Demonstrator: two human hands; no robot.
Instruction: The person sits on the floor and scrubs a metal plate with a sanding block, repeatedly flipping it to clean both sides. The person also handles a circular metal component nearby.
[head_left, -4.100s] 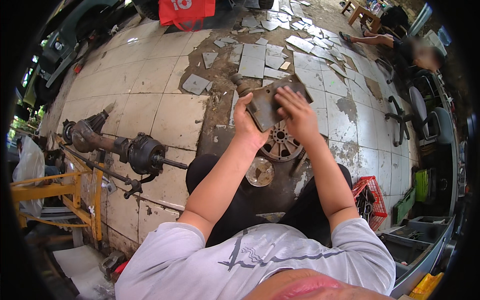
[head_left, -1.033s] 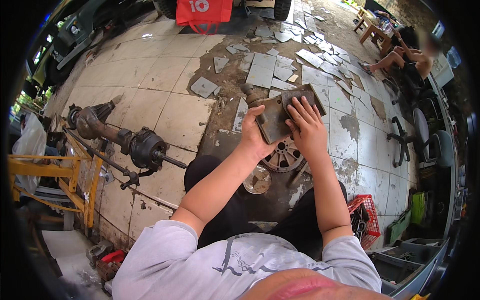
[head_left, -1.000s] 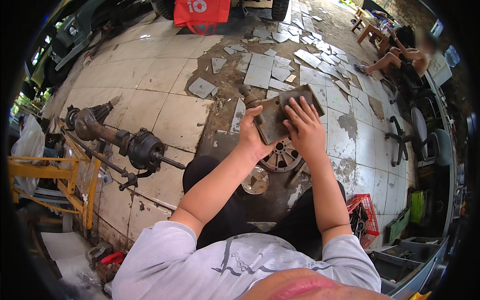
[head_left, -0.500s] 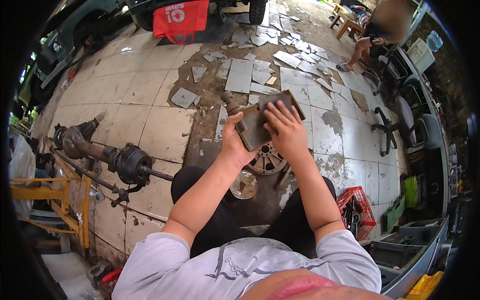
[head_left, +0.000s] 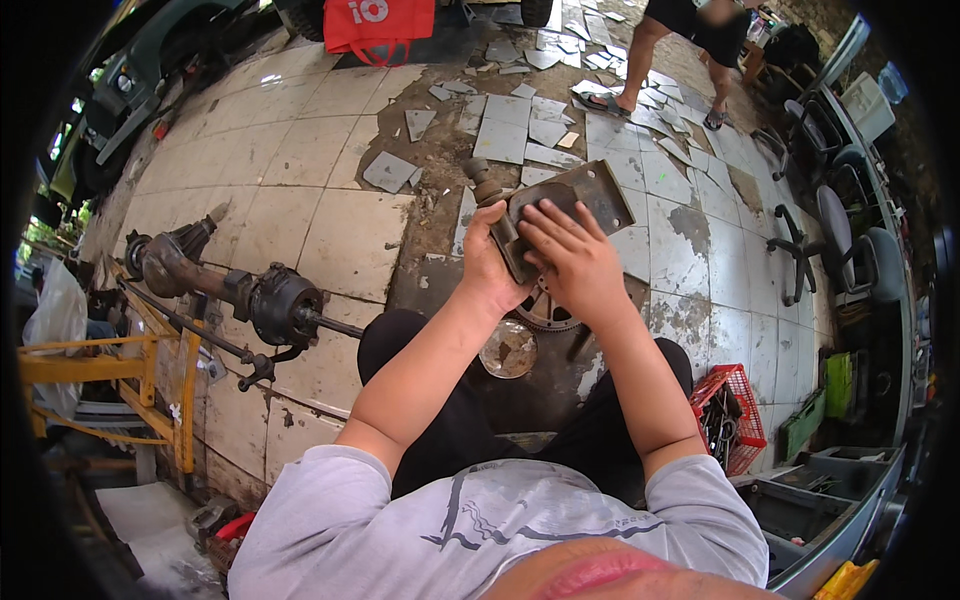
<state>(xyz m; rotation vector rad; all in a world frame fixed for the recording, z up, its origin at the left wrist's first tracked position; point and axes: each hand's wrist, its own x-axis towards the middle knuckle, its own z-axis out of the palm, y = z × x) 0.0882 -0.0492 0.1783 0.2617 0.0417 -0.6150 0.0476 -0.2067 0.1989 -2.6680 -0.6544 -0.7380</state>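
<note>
A worn brown metal bracket (head_left: 605, 190) is held up before me, tilted, above my knees. It has a flat plate with a raised edge and small holes. At its far left end sticks out a stepped round stub (head_left: 482, 178). My left hand (head_left: 492, 268) grips the bracket's left side, thumb over the edge. My right hand (head_left: 570, 255) lies across the plate with its fingers stretched out. Below the bracket, partly hidden by my right hand, a toothed flywheel (head_left: 546, 314) lies on the floor. Close to it is a round shallow dish (head_left: 508, 350) with brown stains.
A rusty axle (head_left: 205, 285) lies at the left beside a yellow metal stand (head_left: 90, 370). At the right is a red crate (head_left: 735, 420) of tools. Broken tiles (head_left: 500, 135) cover the floor ahead. A person (head_left: 640, 65) stands beyond them; office chairs (head_left: 835, 235) line the right side.
My right hand has slid left over the plate, baring more of its right end. The person at the back has got up from sitting and moved left. My left hand keeps its grip.
</note>
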